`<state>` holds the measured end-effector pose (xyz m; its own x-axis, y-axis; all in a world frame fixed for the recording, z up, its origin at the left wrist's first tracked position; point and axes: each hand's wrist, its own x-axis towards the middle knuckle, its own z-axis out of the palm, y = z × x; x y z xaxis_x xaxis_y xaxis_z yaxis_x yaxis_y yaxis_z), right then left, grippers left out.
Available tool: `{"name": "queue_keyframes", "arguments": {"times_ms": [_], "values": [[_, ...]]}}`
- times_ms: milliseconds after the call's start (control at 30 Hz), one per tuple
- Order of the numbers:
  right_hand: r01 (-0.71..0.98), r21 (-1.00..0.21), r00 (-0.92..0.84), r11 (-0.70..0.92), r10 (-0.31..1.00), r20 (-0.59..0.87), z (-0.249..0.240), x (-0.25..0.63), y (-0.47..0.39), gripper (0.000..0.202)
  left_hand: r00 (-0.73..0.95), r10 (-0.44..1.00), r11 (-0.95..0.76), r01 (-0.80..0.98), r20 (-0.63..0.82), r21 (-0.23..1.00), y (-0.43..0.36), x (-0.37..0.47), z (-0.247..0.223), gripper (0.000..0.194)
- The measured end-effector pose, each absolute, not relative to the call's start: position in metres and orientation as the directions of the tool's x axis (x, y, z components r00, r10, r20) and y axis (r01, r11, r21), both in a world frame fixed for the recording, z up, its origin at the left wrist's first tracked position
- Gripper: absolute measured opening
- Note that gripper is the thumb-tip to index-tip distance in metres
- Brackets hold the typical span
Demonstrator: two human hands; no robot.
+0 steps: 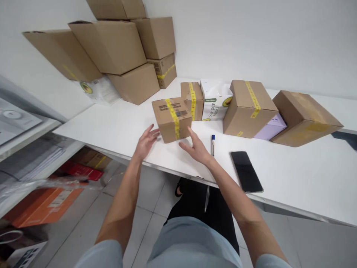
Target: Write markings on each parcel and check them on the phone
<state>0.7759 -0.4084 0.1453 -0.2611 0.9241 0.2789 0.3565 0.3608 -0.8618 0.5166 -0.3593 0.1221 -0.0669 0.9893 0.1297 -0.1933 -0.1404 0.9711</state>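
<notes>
Cardboard box (169, 123) (yellow tape (174, 116) and all) sat on the white table (306, 175) between the left hand (146, 140) and right hand (197, 147), both loosely spread and not gripping it.

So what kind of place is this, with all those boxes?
Maybe a packing or storage room, though I can't be sure. The clues are a pile of brown cardboard boxes, a small brown cardboard box crossed by yellow tape, and a long white table.
</notes>
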Motion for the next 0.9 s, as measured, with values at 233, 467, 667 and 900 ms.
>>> {"name": "queue_keyframes", "arguments": {"times_ms": [233, 467, 667, 900], "values": [[0.472, -0.846, -0.128, 0.249, 0.968, 0.214, 0.124, 0.791, -0.464, 0.038, -0.112, 0.951, -0.271, 0.156, 0.289, 0.95, -0.425, 0.55, 0.106, 0.04], [0.833, -0.5, 0.257, -0.236, 0.966, -0.028, 0.129, 0.834, -0.452, 0.056, -0.484, 0.809, -0.278, 0.184, 0.333, 0.943, -0.354, 0.559, 0.151, 0.065], [0.726, -0.661, 0.232, -0.193, 0.972, -0.029, 0.116, 0.839, -0.449, 0.052, -0.261, 0.956, -0.128, 0.054, 0.138, 0.99, -0.331, 0.587, 0.175, 0.076], [0.38, -0.917, 0.351, -0.12, 0.936, 0.023, 0.088, 0.867, -0.463, 0.064, -0.251, 0.954, -0.189, -0.072, 0.166, 0.979, -0.366, 0.582, 0.153, 0.068]]}}
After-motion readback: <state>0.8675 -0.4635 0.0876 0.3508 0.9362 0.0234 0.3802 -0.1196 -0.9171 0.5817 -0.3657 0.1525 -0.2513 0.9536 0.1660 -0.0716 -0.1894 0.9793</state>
